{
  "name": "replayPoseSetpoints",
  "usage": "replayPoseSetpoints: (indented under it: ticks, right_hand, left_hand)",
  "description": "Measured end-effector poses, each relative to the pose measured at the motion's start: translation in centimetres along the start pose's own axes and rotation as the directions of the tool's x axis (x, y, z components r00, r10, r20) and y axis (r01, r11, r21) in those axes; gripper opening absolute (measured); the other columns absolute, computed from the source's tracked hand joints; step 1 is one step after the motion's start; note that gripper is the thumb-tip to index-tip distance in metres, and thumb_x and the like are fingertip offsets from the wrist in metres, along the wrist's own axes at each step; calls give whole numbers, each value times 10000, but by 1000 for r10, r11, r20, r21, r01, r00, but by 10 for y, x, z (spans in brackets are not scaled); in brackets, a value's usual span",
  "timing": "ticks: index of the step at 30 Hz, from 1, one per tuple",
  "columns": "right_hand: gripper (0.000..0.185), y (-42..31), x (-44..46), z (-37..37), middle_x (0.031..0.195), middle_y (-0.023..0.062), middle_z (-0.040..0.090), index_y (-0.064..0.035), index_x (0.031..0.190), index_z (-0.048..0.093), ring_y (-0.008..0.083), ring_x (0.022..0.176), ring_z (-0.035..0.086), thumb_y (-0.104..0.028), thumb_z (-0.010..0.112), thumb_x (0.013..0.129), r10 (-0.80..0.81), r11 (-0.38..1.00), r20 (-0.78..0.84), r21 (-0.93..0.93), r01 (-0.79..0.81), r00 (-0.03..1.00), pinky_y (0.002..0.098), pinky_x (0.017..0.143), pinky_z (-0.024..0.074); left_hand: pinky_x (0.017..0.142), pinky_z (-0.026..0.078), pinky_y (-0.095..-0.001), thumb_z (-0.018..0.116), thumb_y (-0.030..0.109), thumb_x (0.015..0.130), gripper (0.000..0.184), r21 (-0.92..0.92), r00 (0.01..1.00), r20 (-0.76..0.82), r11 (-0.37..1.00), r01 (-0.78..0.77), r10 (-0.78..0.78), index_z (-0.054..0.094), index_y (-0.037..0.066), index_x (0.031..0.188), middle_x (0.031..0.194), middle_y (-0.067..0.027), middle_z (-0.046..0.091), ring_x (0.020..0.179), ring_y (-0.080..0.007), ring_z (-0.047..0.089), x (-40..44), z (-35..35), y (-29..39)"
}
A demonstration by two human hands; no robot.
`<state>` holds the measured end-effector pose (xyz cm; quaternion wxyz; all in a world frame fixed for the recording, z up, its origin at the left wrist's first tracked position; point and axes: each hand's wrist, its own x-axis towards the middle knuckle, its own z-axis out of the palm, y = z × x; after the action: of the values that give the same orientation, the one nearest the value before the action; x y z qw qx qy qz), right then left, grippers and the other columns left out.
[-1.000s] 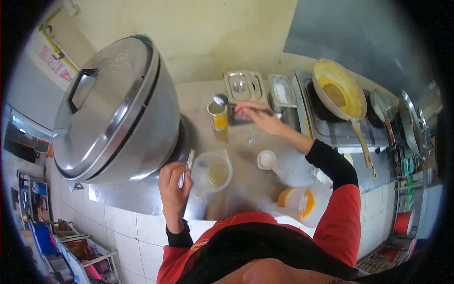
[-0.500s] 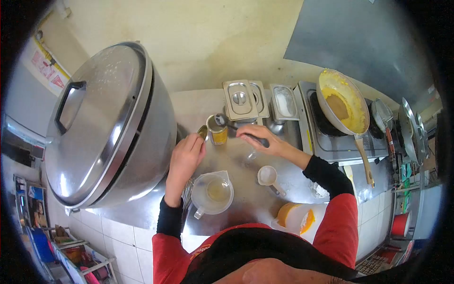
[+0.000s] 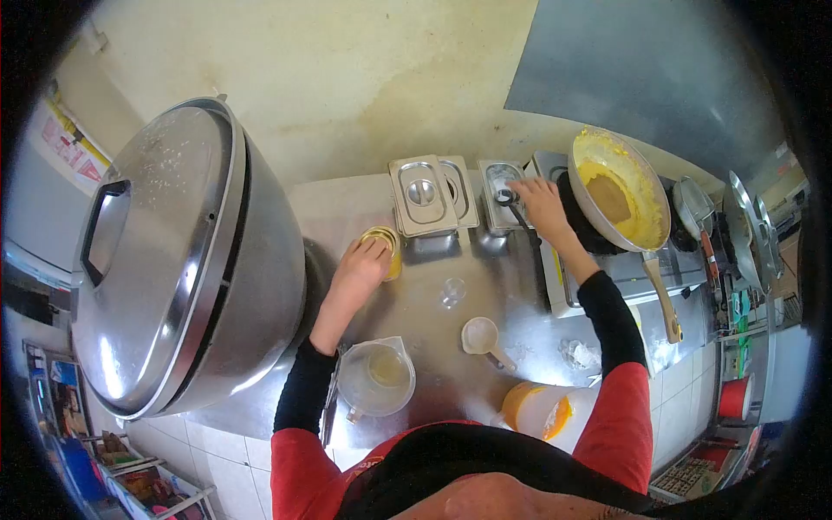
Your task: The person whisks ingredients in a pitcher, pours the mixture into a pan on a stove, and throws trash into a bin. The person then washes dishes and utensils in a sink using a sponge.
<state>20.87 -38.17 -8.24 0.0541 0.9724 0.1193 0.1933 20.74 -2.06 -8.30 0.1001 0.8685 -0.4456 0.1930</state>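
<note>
The yellow can stands upright on the tabletop, just left of your view's centre, with the gold lid over its mouth. Your left hand comes down on that lid with its fingers bunched; you cannot tell whether they grip it or only press, nor whether it sits flush. At two o'clock from the can, your right hand grasps the black-handled spoon in its fingers. The spoon's bowl is at the near end of the steel container of white powder; contact with the powder is unclear.

Counting from the can, two lidded steel pans sit near at one o'clock, a small clear piece lies at four and a white scoop between four and five. A translucent jug stands at six. Farther out, the big steel pot fills nine o'clock, the yellow-smeared frying pan rests on the stove between two and three, and an orange-and-white tub is between four and five.
</note>
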Motion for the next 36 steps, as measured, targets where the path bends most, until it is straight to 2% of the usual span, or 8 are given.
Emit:
replayPoseSetpoints:
  ticks: [4,6,14,17,19,24,32,36]
  right_hand:
    - [166,-64,55,14,836,97,572,-76,831,559,267,823,529,-140,496,691,135,861,-20,496,-107,991,374,689,410]
    - [215,-101,76,28,730,124,588,-64,760,589,279,705,566,-254,508,702,169,852,206,461,-248,964,383,613,440]
    - [325,-137,106,57,700,159,585,-20,702,600,275,684,581,-338,542,674,309,912,257,193,-362,916,361,607,465]
    - [295,-94,101,50,701,161,585,-26,701,603,279,675,582,-312,542,662,372,891,280,160,-425,885,371,604,467]
    - [261,-58,87,41,703,167,584,-31,693,603,277,668,583,-282,543,652,407,901,192,80,-427,893,373,600,469]
    - [282,6,43,58,731,174,583,-37,708,596,300,684,578,-308,530,668,498,867,228,-109,-486,837,379,597,467]
    - [384,-1,38,29,830,160,577,-59,923,545,319,801,551,-390,468,745,441,889,364,-49,-456,821,399,699,437]
    - [379,-5,27,-36,842,142,572,-130,1041,477,293,797,548,-384,462,761,318,930,312,81,-359,895,387,672,429]
  left_hand:
    - [650,371,-316,596,111,630,110,-124,998,-21,990,64,-67,529,52,695,732,-48,476,750,-195,481,-1,-4,2]
    - [645,365,-313,601,111,628,103,-130,996,-23,988,77,-81,538,56,688,734,-43,482,752,-192,481,-1,-8,4]
    - [704,364,-320,634,98,603,145,-243,986,-114,966,91,-122,543,53,707,863,-69,507,829,-218,473,-4,-2,-2]
    - [817,347,-346,645,93,610,327,-265,968,-109,945,189,-225,507,59,904,1039,-133,445,982,-273,424,-5,-4,1]
    - [897,300,-374,644,100,620,585,-538,904,-12,765,354,-427,351,75,1126,1155,-171,341,1075,-325,349,-6,-2,6]
    - [905,303,-362,643,41,610,726,-607,943,36,742,285,-332,231,66,1208,1169,-181,327,1092,-338,332,-4,15,1]
    - [915,290,-346,631,38,624,738,-680,961,122,684,264,-250,206,58,1227,1178,-192,319,1098,-335,330,14,18,14]
    - [920,284,-346,615,83,660,689,-572,959,103,773,273,-263,223,47,1227,1202,-189,319,1113,-314,328,-9,-52,25]
